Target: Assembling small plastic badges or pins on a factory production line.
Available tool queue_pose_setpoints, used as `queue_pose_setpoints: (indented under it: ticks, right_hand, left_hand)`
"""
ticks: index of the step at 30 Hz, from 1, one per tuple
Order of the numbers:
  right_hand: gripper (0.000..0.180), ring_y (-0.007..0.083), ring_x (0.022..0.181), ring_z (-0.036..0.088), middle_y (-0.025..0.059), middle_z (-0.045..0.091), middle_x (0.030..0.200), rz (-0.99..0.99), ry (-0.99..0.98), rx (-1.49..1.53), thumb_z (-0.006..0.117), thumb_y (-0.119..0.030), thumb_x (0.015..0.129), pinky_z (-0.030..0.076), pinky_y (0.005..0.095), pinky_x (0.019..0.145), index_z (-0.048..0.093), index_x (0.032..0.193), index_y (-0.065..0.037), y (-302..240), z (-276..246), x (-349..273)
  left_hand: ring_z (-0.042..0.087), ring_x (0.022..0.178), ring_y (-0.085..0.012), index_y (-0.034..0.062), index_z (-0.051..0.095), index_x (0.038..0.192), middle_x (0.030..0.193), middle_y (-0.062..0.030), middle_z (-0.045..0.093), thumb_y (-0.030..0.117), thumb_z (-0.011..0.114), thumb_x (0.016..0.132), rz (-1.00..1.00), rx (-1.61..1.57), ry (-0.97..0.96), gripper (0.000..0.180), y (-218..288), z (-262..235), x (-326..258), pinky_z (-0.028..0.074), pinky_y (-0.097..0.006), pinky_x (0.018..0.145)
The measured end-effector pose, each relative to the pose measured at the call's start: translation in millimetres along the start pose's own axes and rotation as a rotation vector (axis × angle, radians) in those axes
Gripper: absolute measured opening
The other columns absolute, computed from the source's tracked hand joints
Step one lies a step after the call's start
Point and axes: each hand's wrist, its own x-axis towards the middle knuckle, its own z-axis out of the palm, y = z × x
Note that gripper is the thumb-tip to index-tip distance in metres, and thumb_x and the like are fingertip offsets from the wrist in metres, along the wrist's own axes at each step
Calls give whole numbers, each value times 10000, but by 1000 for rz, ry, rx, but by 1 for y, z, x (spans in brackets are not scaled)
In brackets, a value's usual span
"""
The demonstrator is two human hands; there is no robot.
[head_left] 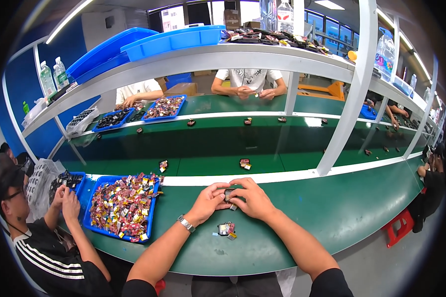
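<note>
Both forearms reach in from below; the left hand [209, 200] and right hand [252, 199] meet fingertip to fingertip, pinching a small dark part [229, 194] between them above the green table [332, 208]. Just below the hands lies a small colourful packet [226, 228]. Left of the left hand sits a blue tray [152, 210] heaped with red, yellow and silver packets [121, 204]. Beyond the hands, two more little packets [244, 163] rest on the belt [208, 143].
</note>
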Motion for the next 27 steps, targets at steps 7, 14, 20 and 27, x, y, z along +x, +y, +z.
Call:
queue_pose_setpoints:
  ticks: [7, 14, 20, 27]
  right_hand:
    - [81, 283, 1166, 528, 66, 593, 1222, 80, 60, 40, 687, -124, 827, 464, 382, 976, 698, 882, -66, -1, 9, -2]
    - [71, 286, 1225, 492, 84, 585, 1248, 102, -36, 163, 677, -129, 836, 428, 387, 1021, 675, 851, -60, -2, 3, -4]
    - [92, 293, 1200, 509, 77, 594, 1241, 78, 3, 177, 705, -129, 820, 428, 395, 1016, 694, 895, -76, -2, 7, -5]
    - [109, 270, 1125, 557, 62, 637, 1163, 124, 213, 92, 696, -106, 824, 474, 371, 953, 730, 923, -74, -8, 27, -10]
  left_hand:
    - [605, 1114, -170, 22, 464, 1340, 1273, -90, 565, -2, 533, 958, -9, 114, -68, 389, 2, -2, -3, 545, -342, 964]
    - [602, 1124, -166, 18, 476, 1325, 1266, -93, 571, -15, 519, 961, -29, 78, -59, 368, 0, -5, -2, 555, -306, 932]
    - [604, 1131, -175, 25, 481, 1308, 1256, -99, 581, 25, 510, 983, 7, 45, -46, 326, -2, -6, -4, 553, -314, 929]
    - [604, 1125, -178, 46, 479, 1279, 1248, -92, 582, 50, 528, 983, 34, -40, -22, 300, -9, -13, -1, 546, -332, 933]
